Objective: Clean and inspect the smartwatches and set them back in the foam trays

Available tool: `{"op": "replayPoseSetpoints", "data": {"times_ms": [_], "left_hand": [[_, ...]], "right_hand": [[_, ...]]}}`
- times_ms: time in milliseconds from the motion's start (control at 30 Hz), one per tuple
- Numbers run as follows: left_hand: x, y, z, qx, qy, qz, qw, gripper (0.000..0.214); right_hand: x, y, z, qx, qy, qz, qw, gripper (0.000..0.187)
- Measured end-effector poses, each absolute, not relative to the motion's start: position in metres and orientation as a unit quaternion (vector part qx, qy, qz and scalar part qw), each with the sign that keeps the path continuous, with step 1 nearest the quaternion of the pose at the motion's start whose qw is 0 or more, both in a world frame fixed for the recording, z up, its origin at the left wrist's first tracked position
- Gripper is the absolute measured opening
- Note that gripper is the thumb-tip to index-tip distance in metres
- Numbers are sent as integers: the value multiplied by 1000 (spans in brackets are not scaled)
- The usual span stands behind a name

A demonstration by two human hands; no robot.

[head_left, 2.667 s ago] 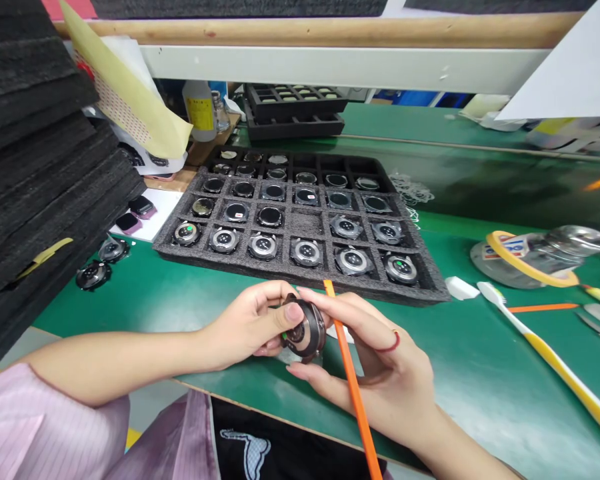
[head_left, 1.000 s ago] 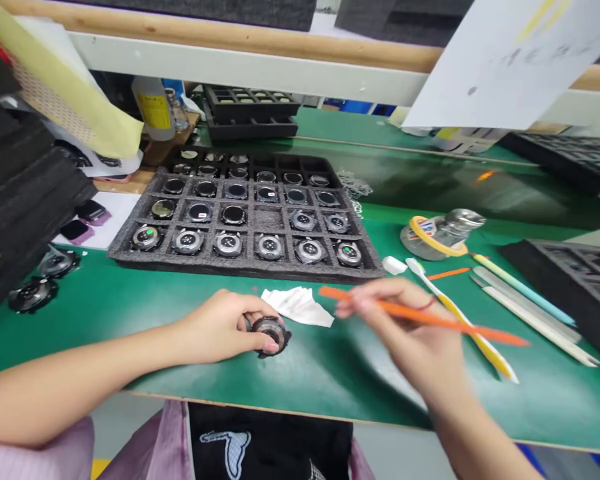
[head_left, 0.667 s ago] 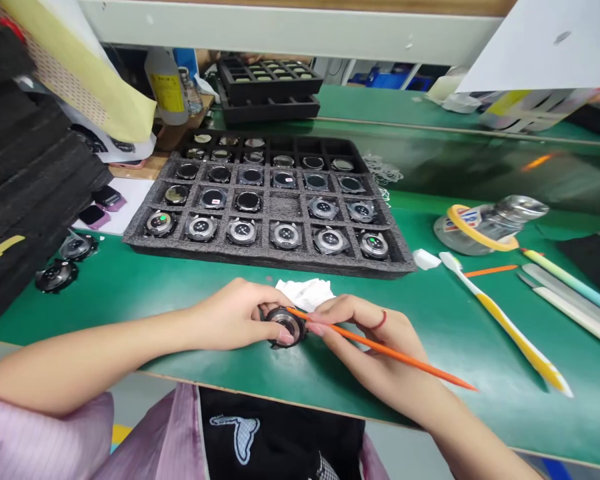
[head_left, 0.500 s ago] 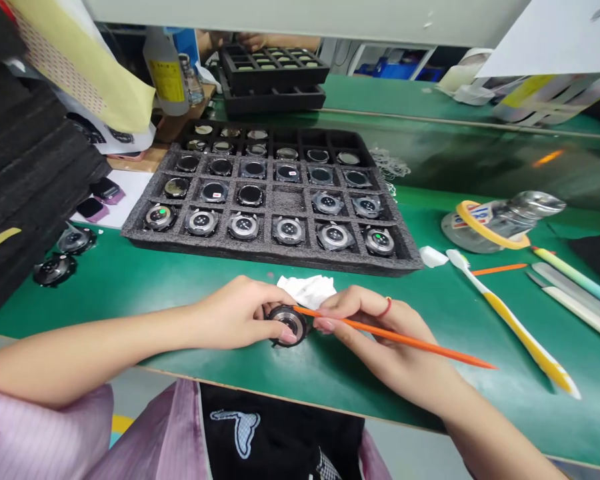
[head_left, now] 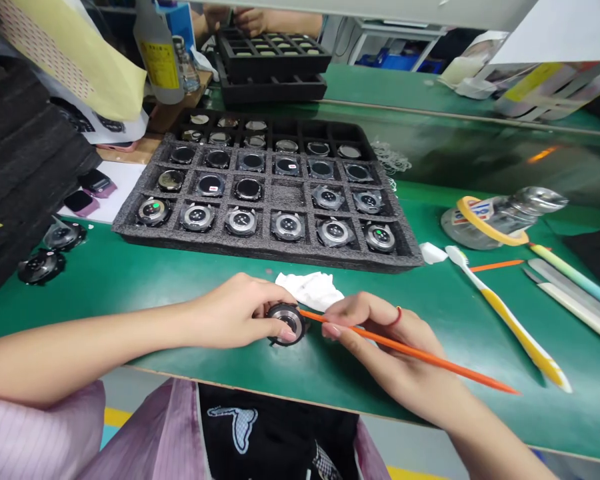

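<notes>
Near the front edge of the green bench, my left hand (head_left: pixel 253 310) is closed around a round black watch case (head_left: pixel 291 323), its sensor back facing up and the thumb lying across it. My right hand (head_left: pixel 385 340) pinches a thin orange pointed stick (head_left: pixel 430 360) like a pen. The stick's left tip is at the right upper rim of the watch case; whether it touches I cannot tell. A crumpled white tissue (head_left: pixel 310 289) lies just behind both hands.
A black foam tray (head_left: pixel 260 250) of watch cases stands behind the hands. To the right lie a toothbrush (head_left: pixel 510 317), a glass bottle (head_left: pixel 485 223) and tweezers (head_left: pixel 580 303). Stacked black foam (head_left: pixel 25 167) and two loose watch cases (head_left: pixel 43 265) sit left. Another person's hands (head_left: pixel 250 21) show beyond.
My right hand and the orange stick have shifted slightly right, the stick's rear end lower. My left hand still holds the watch case in nearly the same place. The camera view has moved a little.
</notes>
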State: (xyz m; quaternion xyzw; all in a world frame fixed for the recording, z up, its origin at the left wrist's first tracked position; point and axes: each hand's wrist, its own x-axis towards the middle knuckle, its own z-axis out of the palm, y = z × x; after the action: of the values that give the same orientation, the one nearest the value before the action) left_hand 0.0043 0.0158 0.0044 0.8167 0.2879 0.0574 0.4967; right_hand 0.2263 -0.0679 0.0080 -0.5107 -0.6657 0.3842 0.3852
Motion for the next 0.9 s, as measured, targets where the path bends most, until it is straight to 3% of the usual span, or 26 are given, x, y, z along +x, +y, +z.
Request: {"op": "replayPoseSetpoints", "data": {"times_ms": [367,900], "left_hand": [[5,15,5,819,284,60,494,20],[4,9,7,824,294,36,483,21]], "right_hand": [[198,-98,-17,-531,-596,320,511,18],[176,-136,-34,-581,-573,233,529,24]]}}
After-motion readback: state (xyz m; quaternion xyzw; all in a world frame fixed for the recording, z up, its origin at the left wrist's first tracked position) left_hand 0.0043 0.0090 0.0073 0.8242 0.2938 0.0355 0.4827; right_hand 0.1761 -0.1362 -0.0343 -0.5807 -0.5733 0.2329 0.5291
